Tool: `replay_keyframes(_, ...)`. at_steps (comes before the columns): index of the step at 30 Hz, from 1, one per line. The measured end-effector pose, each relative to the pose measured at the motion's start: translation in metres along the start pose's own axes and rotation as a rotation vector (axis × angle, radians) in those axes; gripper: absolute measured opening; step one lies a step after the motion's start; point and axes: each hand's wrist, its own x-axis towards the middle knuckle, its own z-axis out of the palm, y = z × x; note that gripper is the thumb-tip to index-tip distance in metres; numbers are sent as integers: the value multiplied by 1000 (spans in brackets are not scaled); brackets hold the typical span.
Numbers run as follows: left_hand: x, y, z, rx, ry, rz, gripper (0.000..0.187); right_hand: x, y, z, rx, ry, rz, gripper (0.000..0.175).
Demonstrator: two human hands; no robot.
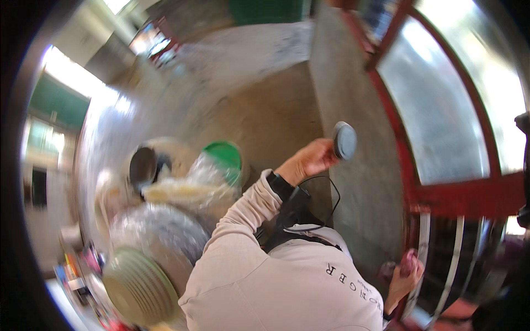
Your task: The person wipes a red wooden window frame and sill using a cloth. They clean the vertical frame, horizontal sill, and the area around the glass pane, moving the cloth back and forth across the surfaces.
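My left hand (pixel 316 159) is stretched out ahead of me, its fingers gripping a round grey lid-like object (pixel 345 141) by its edge. A dark band circles that wrist, and a thin black cable (pixel 336 188) loops below it. At the lower right, my right hand (pixel 405 278) is closed around a crumpled pinkish thing (pixel 409 261), perhaps a cloth, beside a pale upright bar (pixel 423 244). Blur hides its exact kind.
To the left are a green round lid or basin (pixel 225 155), clear plastic wrapping (pixel 165 223), a dark pan-like vessel (pixel 142 169) and a ribbed pale green basin (pixel 138 285). A grey wall (pixel 352 95) and red-framed glass panes (pixel 434 107) stand on the right.
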Motion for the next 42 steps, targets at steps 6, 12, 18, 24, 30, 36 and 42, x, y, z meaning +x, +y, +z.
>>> replay_keyframes(6,-83,76,-158,37,871,723,14,19,19,5,-80,-147,34,46)
replay_keyframes(12,-179,123,-203,1390,2134,682,37,29,41,11,-75,-260,40,46)
replay_keyframes(18,-228,82,-230,1519,2201,342,37,26,58,17,-54,-277,112,49)
replay_keyframes(24,-255,73,-257,1477,2289,10,39,28,50,19,-43,-268,92,50)
replay_keyframes(30,-260,73,-281,1468,2251,0,37,31,26,14,-96,-257,106,48)
replay_keyframes(36,-286,76,-351,1848,1930,68,31,39,-4,7,-135,-248,96,47)
replay_keyframes(42,-177,148,-347,2278,1448,283,24,41,-31,8,-209,-142,159,48)
